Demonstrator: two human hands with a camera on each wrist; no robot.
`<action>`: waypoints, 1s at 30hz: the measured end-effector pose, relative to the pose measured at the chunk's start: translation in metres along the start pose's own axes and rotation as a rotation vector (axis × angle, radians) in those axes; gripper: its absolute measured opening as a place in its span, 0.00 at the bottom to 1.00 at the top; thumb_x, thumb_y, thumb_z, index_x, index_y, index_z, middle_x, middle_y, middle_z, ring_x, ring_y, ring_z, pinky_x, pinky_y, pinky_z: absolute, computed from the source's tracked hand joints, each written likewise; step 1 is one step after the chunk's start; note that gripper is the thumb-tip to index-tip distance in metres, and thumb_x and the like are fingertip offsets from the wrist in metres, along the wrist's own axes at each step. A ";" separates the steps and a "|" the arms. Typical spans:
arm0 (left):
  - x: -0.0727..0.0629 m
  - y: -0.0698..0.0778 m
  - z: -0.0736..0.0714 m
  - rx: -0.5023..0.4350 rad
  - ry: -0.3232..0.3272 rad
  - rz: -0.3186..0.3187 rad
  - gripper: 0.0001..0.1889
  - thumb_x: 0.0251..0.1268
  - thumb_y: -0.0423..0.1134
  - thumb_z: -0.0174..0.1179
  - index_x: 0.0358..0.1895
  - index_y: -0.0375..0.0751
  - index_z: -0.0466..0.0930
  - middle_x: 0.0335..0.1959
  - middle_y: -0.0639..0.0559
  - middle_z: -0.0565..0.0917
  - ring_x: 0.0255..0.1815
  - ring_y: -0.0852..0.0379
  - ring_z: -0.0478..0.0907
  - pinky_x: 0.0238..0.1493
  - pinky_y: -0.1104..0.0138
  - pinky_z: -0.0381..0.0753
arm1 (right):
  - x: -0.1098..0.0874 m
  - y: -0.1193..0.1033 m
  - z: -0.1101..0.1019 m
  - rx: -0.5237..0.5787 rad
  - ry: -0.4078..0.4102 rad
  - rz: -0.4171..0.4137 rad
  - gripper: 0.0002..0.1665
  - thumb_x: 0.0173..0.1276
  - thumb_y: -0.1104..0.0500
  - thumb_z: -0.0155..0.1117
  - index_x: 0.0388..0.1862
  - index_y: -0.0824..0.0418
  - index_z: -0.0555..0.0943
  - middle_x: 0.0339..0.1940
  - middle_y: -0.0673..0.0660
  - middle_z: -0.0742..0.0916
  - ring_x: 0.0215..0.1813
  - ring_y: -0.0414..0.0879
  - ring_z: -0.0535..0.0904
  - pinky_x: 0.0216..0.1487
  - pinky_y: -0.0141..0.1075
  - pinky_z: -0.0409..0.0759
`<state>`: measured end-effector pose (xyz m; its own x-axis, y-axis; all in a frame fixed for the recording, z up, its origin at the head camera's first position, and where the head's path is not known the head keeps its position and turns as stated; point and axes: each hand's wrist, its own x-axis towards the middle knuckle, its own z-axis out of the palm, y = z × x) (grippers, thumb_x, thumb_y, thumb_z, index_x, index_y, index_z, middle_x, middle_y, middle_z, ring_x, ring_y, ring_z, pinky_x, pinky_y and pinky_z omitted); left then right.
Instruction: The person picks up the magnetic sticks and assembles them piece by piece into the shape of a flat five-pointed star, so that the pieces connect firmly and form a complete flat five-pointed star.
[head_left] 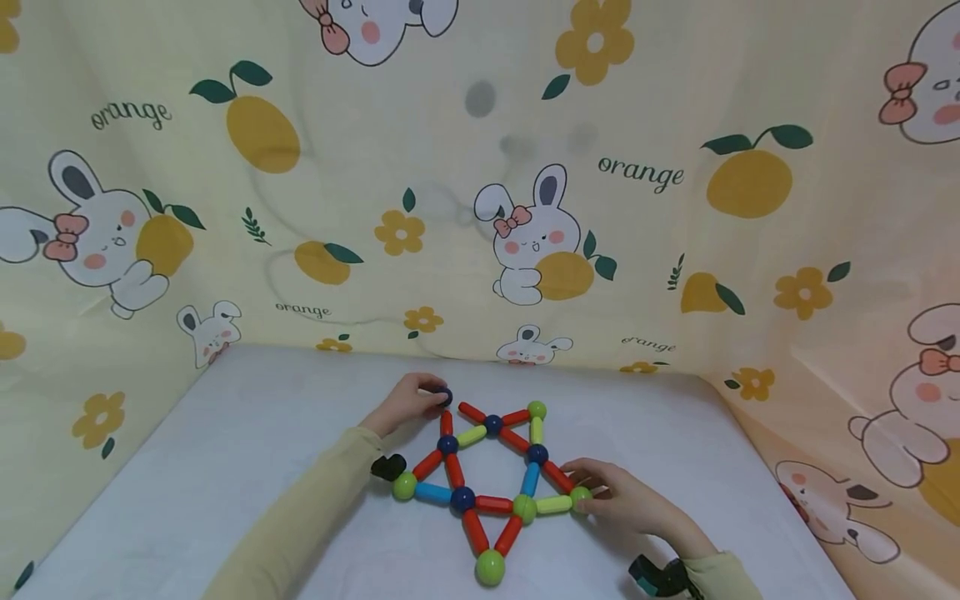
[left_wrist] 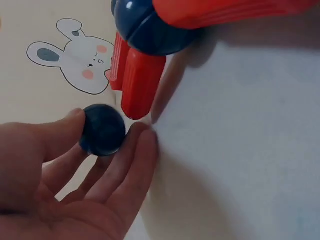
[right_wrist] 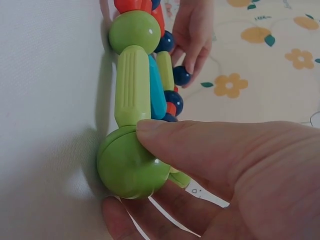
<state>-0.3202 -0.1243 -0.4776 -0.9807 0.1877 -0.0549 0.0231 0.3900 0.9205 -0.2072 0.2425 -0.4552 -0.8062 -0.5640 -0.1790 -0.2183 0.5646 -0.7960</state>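
Note:
Near the top left of a star-shaped figure of rods and balls, my left hand [head_left: 408, 405] pinches a dark blue ball [left_wrist: 104, 130] between thumb and fingers. A red rod [left_wrist: 143, 82] ends just beside that ball, with a small gap between them in the left wrist view. My right hand [head_left: 632, 498] holds a light green ball [right_wrist: 132, 162] at the figure's right point, thumb on top and fingers around its far side. From this ball a yellow-green rod [right_wrist: 133, 87] and a red rod [head_left: 558, 477] run into the figure.
The figure lies flat on a white surface [head_left: 285, 533]. Its other points include green balls at the left [head_left: 405, 486], front [head_left: 490, 567] and top right [head_left: 537, 410]. One red rod [head_left: 471, 412] has a free end at the back. A patterned cloth [head_left: 442, 125] stands behind.

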 end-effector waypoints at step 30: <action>-0.003 0.015 -0.010 0.045 -0.231 -0.172 0.14 0.70 0.37 0.56 0.53 0.33 0.77 0.42 0.43 0.80 0.34 0.52 0.80 0.41 0.64 0.82 | 0.000 0.003 -0.001 0.030 -0.010 0.006 0.26 0.65 0.61 0.66 0.62 0.62 0.74 0.55 0.60 0.80 0.55 0.57 0.75 0.56 0.54 0.74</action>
<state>-0.3189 -0.1279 -0.4602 -0.9007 0.3141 -0.3001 -0.1259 0.4724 0.8723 -0.2081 0.2449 -0.4566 -0.8019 -0.5667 -0.1893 -0.1969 0.5498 -0.8118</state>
